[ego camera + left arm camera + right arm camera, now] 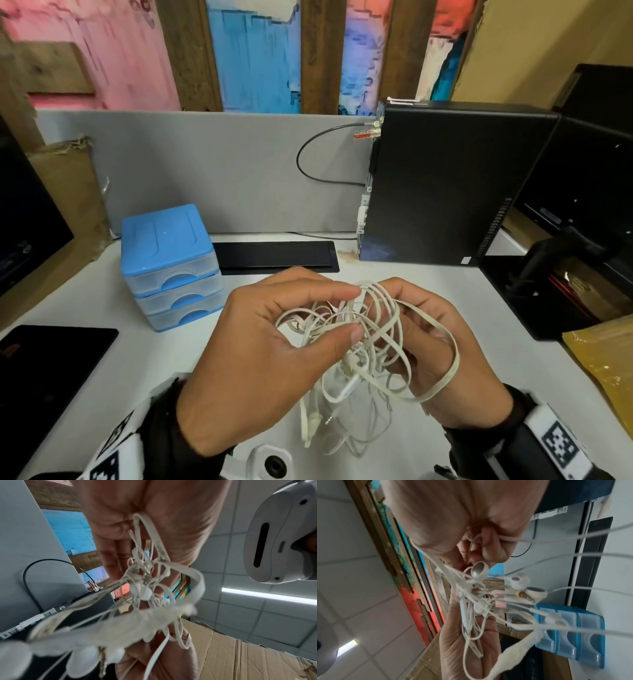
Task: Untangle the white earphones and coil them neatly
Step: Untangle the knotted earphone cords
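A tangled bundle of white earphones (356, 346) hangs between both hands above the white desk (102, 308). My left hand (356, 313) pinches strands of the knot between thumb and index finger. My right hand (407, 325) curls its fingers round loops on the other side, and one flat loop runs over its back. Loose ends and a plug dangle below the hands. In the left wrist view the earphones (145, 588) bunch in front of the left hand (137, 550). The right wrist view shows several earbuds (518, 581) and thin cords (471, 615) gripped by the right hand (481, 547).
A blue three-drawer organiser (168, 267) stands at the left. A black computer case (445, 185) stands at the back right, with a flat black panel (274, 255) beside it. A dark tablet (51, 370) lies front left. A yellow envelope (606, 366) lies at the right.
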